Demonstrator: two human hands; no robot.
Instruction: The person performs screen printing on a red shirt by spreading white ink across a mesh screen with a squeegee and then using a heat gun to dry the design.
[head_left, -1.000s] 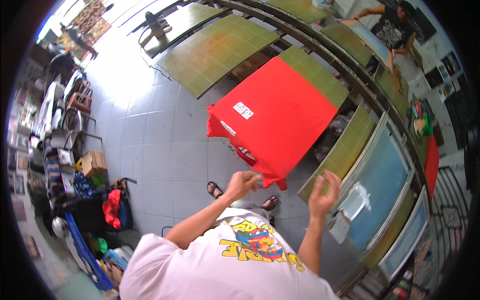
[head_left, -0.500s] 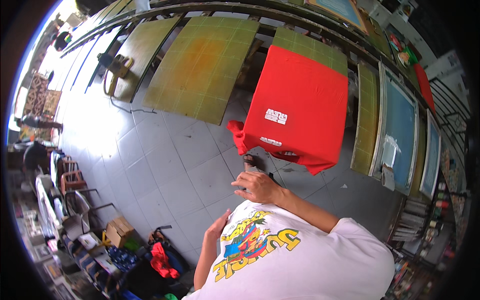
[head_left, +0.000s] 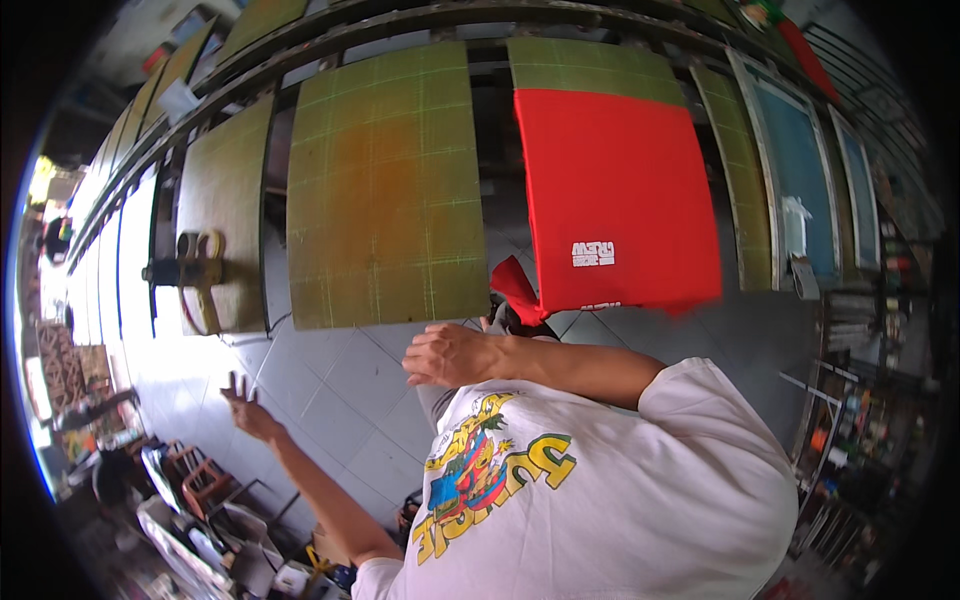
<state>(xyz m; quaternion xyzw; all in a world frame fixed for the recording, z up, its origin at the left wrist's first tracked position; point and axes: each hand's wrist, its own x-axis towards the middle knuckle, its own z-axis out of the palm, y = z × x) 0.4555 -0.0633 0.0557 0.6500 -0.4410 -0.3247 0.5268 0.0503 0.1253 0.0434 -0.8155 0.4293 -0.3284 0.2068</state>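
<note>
Two bare hands of one person. Left hand [head_left: 250, 412]: extended to the left above the grey tiled floor [head_left: 345, 370], fingers spread apart, nothing visible in its grasp; one dark-and-yellow device [head_left: 190, 272] is near, apart from the fingers. Right hand [head_left: 450, 355]: held across the front of the body, back of the hand toward the view, fingers bent; the palm is hidden, so how tightly it is closed, and on what if anything, cannot be told. One white T-shirt [head_left: 640, 490], on the wearer, bears one multicoloured cartoon print [head_left: 475, 470] with large yellow lettering, turned sideways. The device rests on one pale olive board [head_left: 225, 160]; to the right of this comes one larger olive board [head_left: 390, 200] with a rust-orange patch and light-green grid lines. One red cloth [head_left: 620, 170] covers most of the next board [head_left: 590, 65], one loose corner hanging at the front left; two areas of white print show on it, one a whole block of legible capitals [head_left: 592, 254], the other partly cut off at the front edge. Farther right: one narrow olive board [head_left: 738, 170], then two pale-edged frames with blue mesh [head_left: 800, 130]
</note>
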